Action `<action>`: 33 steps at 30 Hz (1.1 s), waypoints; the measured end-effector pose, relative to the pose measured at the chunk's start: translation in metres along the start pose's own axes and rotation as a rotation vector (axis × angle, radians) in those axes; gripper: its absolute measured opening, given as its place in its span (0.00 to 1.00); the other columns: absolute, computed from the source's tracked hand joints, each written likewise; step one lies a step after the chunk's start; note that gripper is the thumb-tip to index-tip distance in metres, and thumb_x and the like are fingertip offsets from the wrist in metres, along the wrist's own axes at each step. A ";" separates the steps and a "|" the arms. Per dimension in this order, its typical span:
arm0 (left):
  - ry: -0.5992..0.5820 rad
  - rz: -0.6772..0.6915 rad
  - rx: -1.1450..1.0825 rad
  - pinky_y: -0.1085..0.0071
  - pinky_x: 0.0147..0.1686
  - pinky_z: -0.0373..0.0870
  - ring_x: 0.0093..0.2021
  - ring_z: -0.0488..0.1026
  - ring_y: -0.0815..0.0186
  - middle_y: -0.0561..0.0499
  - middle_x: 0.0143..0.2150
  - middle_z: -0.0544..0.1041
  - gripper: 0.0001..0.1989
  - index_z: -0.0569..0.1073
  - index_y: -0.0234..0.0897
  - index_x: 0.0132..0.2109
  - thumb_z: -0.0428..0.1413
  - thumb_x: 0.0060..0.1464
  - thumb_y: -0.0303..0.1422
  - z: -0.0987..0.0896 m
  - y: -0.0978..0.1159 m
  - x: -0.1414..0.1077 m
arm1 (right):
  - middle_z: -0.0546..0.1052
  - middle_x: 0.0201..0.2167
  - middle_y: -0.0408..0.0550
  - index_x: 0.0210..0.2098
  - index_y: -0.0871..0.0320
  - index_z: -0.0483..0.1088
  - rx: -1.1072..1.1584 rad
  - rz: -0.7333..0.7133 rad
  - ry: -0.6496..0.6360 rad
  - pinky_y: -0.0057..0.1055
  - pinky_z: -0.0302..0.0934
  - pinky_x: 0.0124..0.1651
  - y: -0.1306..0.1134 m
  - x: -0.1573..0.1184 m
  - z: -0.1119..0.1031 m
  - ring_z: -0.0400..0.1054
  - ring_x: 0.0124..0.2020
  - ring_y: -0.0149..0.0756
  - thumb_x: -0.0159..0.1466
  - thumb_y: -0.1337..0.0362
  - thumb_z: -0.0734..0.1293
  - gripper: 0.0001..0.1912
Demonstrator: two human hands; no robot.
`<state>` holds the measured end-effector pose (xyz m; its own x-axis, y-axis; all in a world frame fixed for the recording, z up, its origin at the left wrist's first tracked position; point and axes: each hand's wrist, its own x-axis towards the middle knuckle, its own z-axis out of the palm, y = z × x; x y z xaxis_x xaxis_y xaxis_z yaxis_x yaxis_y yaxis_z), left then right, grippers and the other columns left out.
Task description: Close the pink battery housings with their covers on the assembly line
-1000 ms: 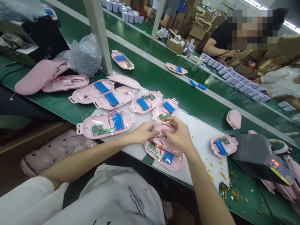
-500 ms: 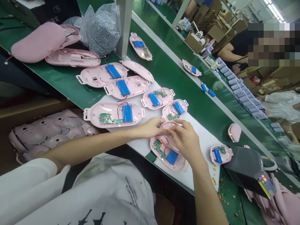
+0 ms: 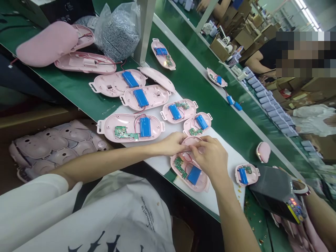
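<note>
My left hand (image 3: 172,144) and my right hand (image 3: 210,157) both grip a small pink plastic shell (image 3: 191,141) from either side, just above an open pink housing (image 3: 189,174). That housing holds a green circuit board (image 3: 179,167) and a blue battery pack (image 3: 194,175), joined by thin red wires. Several similar open pink housings (image 3: 130,127) with blue batteries lie on the white sheet (image 3: 223,154) beyond my hands. My fingers hide most of the small shell.
The white sheet lies on a green conveyor belt (image 3: 210,115). A carton of stacked pink shells (image 3: 55,148) stands at left, and a bag of grey pellets (image 3: 120,31) stands at the back. A black device (image 3: 275,194) sits at right, beside another person's forearm (image 3: 321,213).
The whole view has swung, shifting the housings up and right. My hands stay closed on the small shell above the open housing. Another person's forearm has appeared at the right edge.
</note>
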<state>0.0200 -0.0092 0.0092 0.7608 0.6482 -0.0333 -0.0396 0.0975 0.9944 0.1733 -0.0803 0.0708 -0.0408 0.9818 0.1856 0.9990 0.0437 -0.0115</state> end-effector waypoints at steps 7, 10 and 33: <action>0.001 -0.023 -0.025 0.76 0.25 0.61 0.26 0.66 0.69 0.54 0.26 0.69 0.12 0.72 0.32 0.32 0.59 0.52 0.39 0.000 0.003 -0.002 | 0.75 0.36 0.47 0.28 0.55 0.73 0.398 -0.020 -0.196 0.34 0.60 0.38 0.016 0.006 -0.010 0.69 0.37 0.39 0.66 0.55 0.63 0.15; -0.004 -0.005 0.017 0.76 0.25 0.61 0.27 0.66 0.68 0.53 0.26 0.69 0.16 0.72 0.32 0.31 0.59 0.53 0.43 0.000 0.002 -0.002 | 0.75 0.39 0.48 0.30 0.54 0.73 0.467 -0.013 -0.185 0.34 0.61 0.41 0.017 0.002 -0.009 0.69 0.40 0.39 0.68 0.54 0.61 0.15; -0.063 0.089 0.334 0.67 0.45 0.71 0.41 0.76 0.60 0.47 0.40 0.81 0.18 0.76 0.35 0.50 0.51 0.61 0.41 0.004 0.013 -0.027 | 0.78 0.29 0.45 0.32 0.55 0.76 0.486 -0.032 0.060 0.32 0.66 0.33 0.016 -0.033 -0.028 0.72 0.29 0.37 0.64 0.63 0.64 0.09</action>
<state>0.0016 -0.0281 0.0236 0.8025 0.5945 0.0505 0.0993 -0.2165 0.9712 0.1912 -0.1169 0.0920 -0.0554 0.9667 0.2497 0.8720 0.1687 -0.4596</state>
